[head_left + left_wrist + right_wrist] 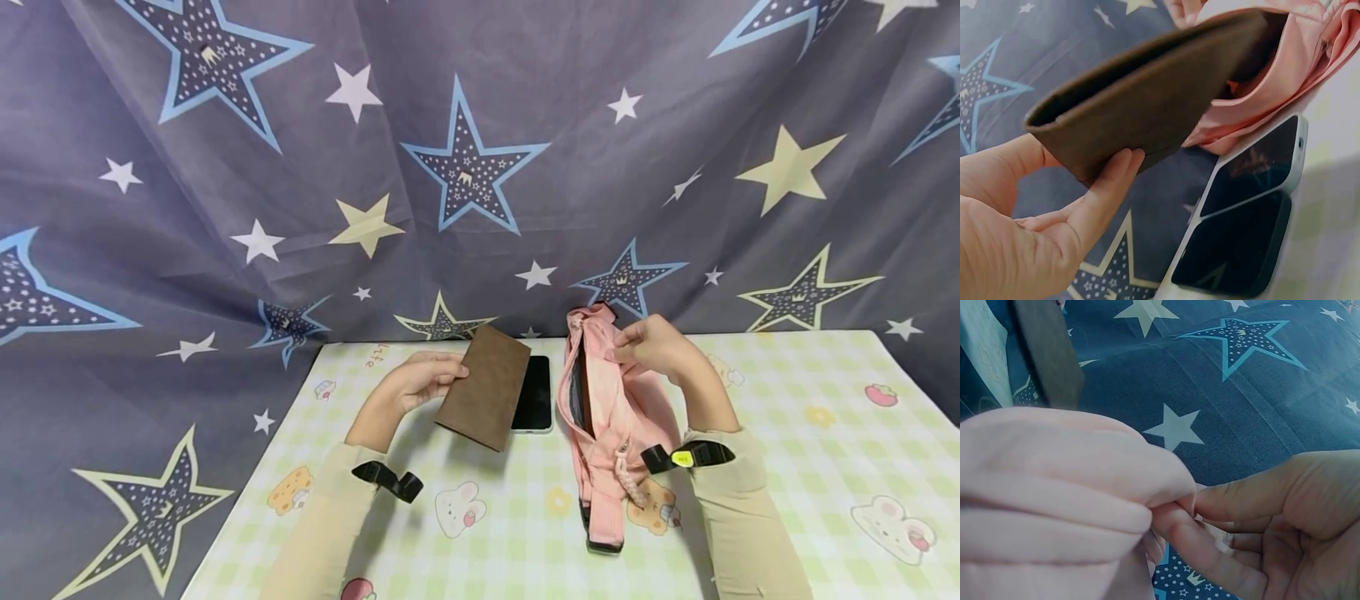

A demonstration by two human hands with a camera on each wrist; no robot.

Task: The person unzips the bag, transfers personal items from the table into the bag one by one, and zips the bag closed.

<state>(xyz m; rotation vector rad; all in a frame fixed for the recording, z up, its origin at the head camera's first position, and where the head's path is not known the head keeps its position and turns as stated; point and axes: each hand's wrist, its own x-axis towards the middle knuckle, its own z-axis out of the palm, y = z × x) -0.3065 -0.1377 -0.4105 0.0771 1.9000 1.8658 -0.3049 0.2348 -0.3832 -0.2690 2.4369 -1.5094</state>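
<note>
My left hand (pixel 427 377) grips a long brown wallet (pixel 486 387) by its left edge, thumb on the near face. In the left wrist view the wallet (pixel 1141 100) is folded, with a dark slot along its top, and its far end overlaps the mouth of the pink bag (pixel 1254 119). The bag (pixel 611 392) lies on the table, its zipped opening spread to show a dark lining. My right hand (pixel 656 346) pinches the bag's fabric near the top; in the right wrist view, thumb and forefinger (pixel 1179 528) meet on a pink fold.
Two phones (pixel 1257 165) lie side by side, screens up, left of the bag; the wallet partly covers them in the head view. A buckled strap (pixel 606 525) and braided zip pull (pixel 626 479) hang toward the near side. Behind the checked tablecloth (pixel 787 467) hangs a starry curtain (pixel 570 108).
</note>
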